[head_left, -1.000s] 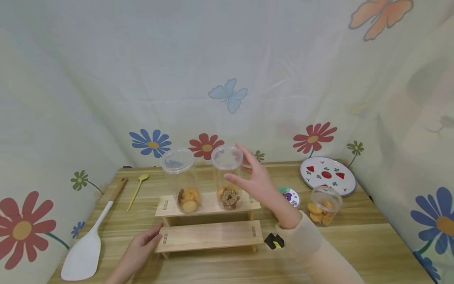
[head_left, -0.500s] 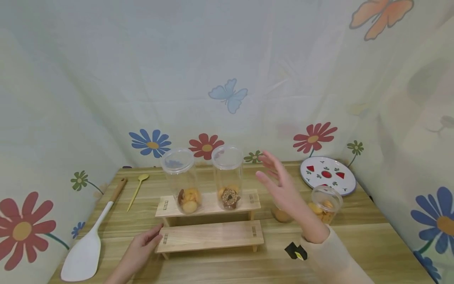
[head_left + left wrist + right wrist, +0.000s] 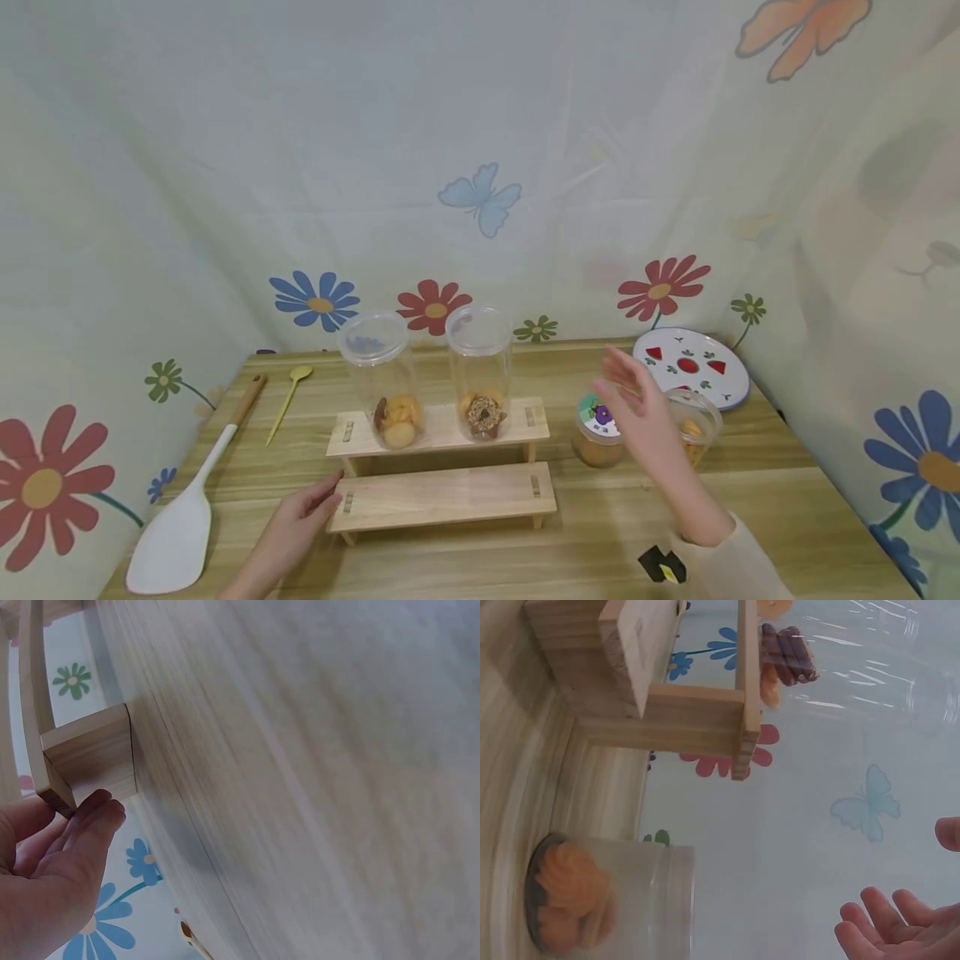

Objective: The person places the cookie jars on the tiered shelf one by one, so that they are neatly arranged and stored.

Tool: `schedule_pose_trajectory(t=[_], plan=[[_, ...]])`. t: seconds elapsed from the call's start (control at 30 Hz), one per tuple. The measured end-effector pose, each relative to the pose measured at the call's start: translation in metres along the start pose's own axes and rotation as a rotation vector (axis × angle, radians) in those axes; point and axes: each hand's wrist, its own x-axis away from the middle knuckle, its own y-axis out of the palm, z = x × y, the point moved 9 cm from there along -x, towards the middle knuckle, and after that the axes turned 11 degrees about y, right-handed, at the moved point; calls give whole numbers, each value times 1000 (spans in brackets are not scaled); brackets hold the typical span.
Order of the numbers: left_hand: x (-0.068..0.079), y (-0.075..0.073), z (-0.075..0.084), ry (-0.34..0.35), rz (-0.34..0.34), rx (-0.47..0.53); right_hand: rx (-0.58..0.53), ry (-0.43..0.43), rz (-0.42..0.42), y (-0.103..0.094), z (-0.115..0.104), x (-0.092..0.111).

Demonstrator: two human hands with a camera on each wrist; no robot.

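A two-step wooden shelf (image 3: 442, 498) stands in the middle of the table. My left hand (image 3: 296, 517) pinches the left end of its lower step, thumb on one side and fingers on the other in the left wrist view. Two tall clear lidded jars of cookies, the left jar (image 3: 375, 379) and the right jar (image 3: 480, 367), stand on the upper step. Open and holding nothing, my right hand (image 3: 637, 408) hovers beside a short jar (image 3: 598, 446) with a purple-flower label on its lid. It partly hides a second short jar (image 3: 701, 417) of cookies.
A patterned round plate (image 3: 731, 387) lies at the back right. On the left are a white spatula (image 3: 172, 533) with a wooden handle and a yellow spoon (image 3: 281, 404). A printed cloth (image 3: 375, 125) encloses the table's back and sides.
My right hand has drawn away from the tall right jar and moved right, over towards the short jars. The left hand has stayed at the shelf's end.
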Motion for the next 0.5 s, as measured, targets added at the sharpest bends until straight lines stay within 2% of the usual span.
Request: schedule_pose_trajectory(t=[0.23,0.5], plan=[[1,0,-1,-9,0,6,173,9,69,-12,24,3],[0,-1,0,0,-8,11,300,62,55,-10,53,6]])
